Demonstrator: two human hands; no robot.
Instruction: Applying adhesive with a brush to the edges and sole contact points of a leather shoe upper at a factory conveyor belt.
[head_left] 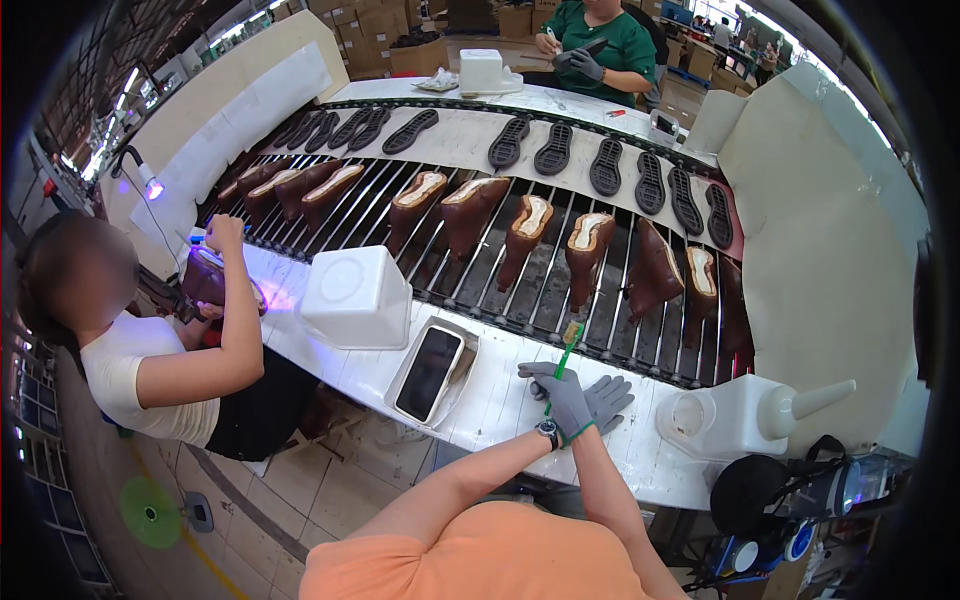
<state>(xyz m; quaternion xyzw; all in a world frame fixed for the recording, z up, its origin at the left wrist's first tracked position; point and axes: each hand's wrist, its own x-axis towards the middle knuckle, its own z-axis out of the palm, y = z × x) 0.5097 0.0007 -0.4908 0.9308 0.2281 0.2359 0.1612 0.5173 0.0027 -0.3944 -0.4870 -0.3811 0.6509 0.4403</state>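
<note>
My right hand (563, 392), in a grey glove with a green cuff, crosses over my left and is closed around a green-handled brush (568, 352). Its yellowish bristles point up toward the conveyor. Beneath and to the right lies my left hand (606, 402), also grey-gloved, palm down over the white table with its fingers spread; a watch is on that wrist. Ahead, brown shoe uppers (527, 232) stand bottom up on the conveyor rods (480, 270). Black shoe soles (606, 167) line the pale belt behind them.
A phone (431, 373) rests in a white tray left of my hands, near an upturned white container (355, 298). At right is a white bottle with a spout (745, 415). One co-worker (170, 350) handles a brown upper at left; another (600, 55) holds a sole across the conveyor.
</note>
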